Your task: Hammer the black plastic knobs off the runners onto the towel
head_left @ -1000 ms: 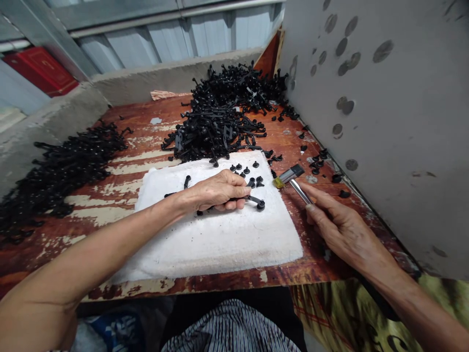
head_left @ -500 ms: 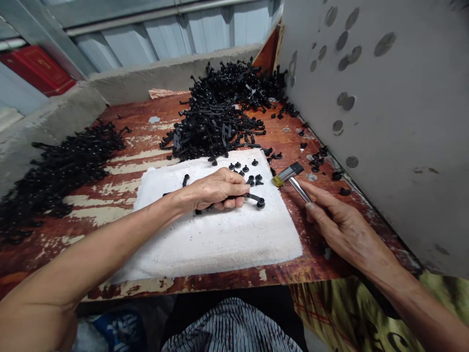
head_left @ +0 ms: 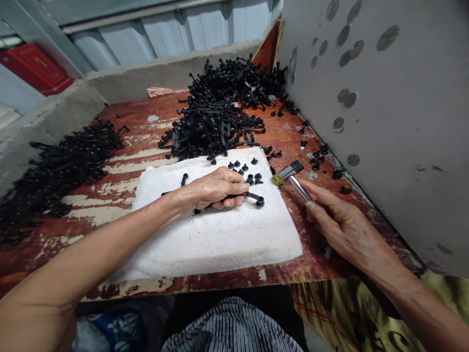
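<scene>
Corrugated metal sheeting (head_left: 164,29) stands behind a low rough concrete wall (head_left: 157,73), with a grey wall (head_left: 384,122) on the right, marked by round dark patches. Upper left, a red box (head_left: 34,68) shows gold markings, too small to read; no legible writing anywhere else. Worktop (head_left: 88,215) is wood with a peeling red-brown finish, pale bare streaks showing through.

Big heap of black moulded plastic parts (head_left: 220,117) sits at the back, a second heap of black beaded strips (head_left: 62,166) at left against the concrete. Folded white cloth (head_left: 220,244) lies at the front of the worktop, just below the back heap, dusted with dark specks. Small black plastic knobs (head_left: 238,166) stand in a loose group near its top edge.

Left hand (head_left: 216,188) rests over the cloth, its left fingers (head_left: 234,188) curled together around a black plastic part (head_left: 255,199), whose round-headed end sticks out past the fingertips, just above the cloth. Right hand (head_left: 340,220) is off the cloth, over the worktop on the right, its right fingers (head_left: 322,205) pinched on the metal handle of a small paintbrush (head_left: 291,171) with yellowish bristles, tip near the cloth's right edge. Loose black bits (head_left: 337,173) lie scattered beside the grey wall. Striped fabric (head_left: 230,327) and yellow-green printed fabric (head_left: 351,313) show below the worktop edge.
</scene>
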### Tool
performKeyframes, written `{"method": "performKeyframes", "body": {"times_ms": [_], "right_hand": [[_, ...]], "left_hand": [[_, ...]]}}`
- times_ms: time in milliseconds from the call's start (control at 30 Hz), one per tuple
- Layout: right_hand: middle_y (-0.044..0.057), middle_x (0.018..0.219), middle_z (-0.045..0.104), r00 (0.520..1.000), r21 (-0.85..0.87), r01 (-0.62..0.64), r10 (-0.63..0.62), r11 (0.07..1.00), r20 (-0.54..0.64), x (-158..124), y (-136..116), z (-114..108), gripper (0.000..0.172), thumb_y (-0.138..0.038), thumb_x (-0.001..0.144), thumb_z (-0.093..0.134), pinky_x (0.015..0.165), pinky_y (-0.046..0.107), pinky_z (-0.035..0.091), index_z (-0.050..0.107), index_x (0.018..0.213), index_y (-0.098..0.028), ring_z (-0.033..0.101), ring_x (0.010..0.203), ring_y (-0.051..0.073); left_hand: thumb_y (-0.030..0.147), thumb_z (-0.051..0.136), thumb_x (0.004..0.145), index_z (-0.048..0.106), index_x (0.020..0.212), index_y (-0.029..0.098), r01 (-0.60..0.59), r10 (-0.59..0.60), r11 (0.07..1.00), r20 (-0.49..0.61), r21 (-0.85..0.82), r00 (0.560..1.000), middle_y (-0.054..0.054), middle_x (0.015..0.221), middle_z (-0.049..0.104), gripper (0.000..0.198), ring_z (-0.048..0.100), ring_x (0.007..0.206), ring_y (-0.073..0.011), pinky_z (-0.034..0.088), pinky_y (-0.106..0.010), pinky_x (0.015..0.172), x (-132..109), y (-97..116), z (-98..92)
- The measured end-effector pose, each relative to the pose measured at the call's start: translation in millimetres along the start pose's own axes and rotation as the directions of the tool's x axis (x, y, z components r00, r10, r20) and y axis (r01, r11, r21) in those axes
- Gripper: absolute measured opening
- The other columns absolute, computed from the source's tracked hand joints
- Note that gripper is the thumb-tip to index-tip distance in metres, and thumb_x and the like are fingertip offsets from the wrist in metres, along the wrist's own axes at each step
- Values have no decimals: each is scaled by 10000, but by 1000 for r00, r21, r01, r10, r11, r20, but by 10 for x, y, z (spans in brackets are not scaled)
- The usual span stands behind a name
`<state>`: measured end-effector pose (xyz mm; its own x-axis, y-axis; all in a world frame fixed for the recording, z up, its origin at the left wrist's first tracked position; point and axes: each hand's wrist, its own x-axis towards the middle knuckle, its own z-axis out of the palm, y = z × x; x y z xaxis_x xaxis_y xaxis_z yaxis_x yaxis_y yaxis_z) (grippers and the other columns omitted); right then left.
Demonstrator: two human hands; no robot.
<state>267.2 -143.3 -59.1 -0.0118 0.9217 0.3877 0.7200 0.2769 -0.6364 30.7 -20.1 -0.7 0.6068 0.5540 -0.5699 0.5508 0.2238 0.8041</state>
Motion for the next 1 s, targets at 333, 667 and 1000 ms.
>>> {"method": "performKeyframes", "body": {"times_ms": [333, 667, 1000], "right_hand": [[120, 1287, 571, 999, -32, 31, -32, 999, -5, 3, 11, -4, 426, -236, 968, 417, 1012, 383, 442, 535, 1315, -17, 566, 1182, 227], [84, 1332, 552, 970, -88, 221, -228, 971, -79, 185, -429, -70, 413, -135, 960, 442, 1038, 264, 467, 515, 1364, -87, 571, 1191, 169], [146, 1177, 624, 958, -206, 263, -281, 943, -64, 274, -594, -105, 482, -123, 956, 416, 779, 314, 578, 443, 1436, -96, 651, 980, 219]], "left_hand": [[259, 477, 966, 516, 650, 109, 5, -3, 996, -29, 84, 1000, 10, 445, 435, 352, 329, 327, -48, 172, -173, 324, 21, 40, 21], [228, 480, 965, 487, 598, 103, 19, -19, 996, 2, 86, 1000, 25, 407, 392, 387, 294, 315, -36, 172, -147, 316, -11, 99, 17], [216, 472, 964, 467, 583, 105, 8, -9, 999, 51, 31, 999, 22, 402, 380, 397, 282, 314, -41, 152, -161, 320, -45, 84, 19]]}}
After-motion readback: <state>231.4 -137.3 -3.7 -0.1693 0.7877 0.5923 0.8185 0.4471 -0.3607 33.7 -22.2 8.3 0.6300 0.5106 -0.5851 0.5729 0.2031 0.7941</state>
